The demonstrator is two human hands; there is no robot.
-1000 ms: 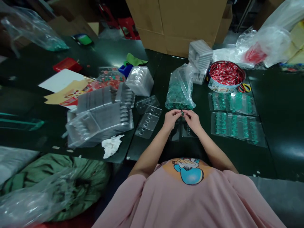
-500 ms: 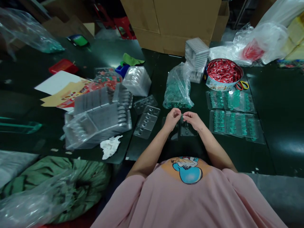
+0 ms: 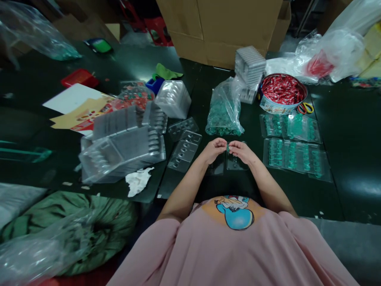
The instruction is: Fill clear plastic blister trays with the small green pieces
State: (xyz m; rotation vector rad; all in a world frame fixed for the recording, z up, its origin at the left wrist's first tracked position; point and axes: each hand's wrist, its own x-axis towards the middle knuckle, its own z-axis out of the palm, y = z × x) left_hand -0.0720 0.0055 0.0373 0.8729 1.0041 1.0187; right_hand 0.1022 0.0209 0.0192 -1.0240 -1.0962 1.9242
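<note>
My left hand [image 3: 216, 150] and my right hand [image 3: 240, 151] meet at the fingertips, both pinching a small green piece [image 3: 228, 147]. Under and in front of my right hand lies a clear plastic tray [image 3: 235, 163] on the dark table. Part of another clear tray [image 3: 217, 169] shows beside my left hand. Just beyond my hands rests a clear bag [image 3: 224, 109] of green pieces. Several clear trays filled with green pieces [image 3: 291, 155] lie to the right. Two clear trays [image 3: 185, 150] without green pieces are at the left.
Stacked clear trays [image 3: 123, 151] and crumpled white tissue [image 3: 138, 181] sit left. A round tin [image 3: 282, 107] of red wrapped items stands at the back right, beside scissors [image 3: 305, 107]. A cardboard box [image 3: 220, 31] and another tray stack [image 3: 249, 67] are behind.
My left hand has turned slightly, its fingers now level with my right hand's. The green piece shows more clearly between the fingertips. The whole view has shifted slightly.
</note>
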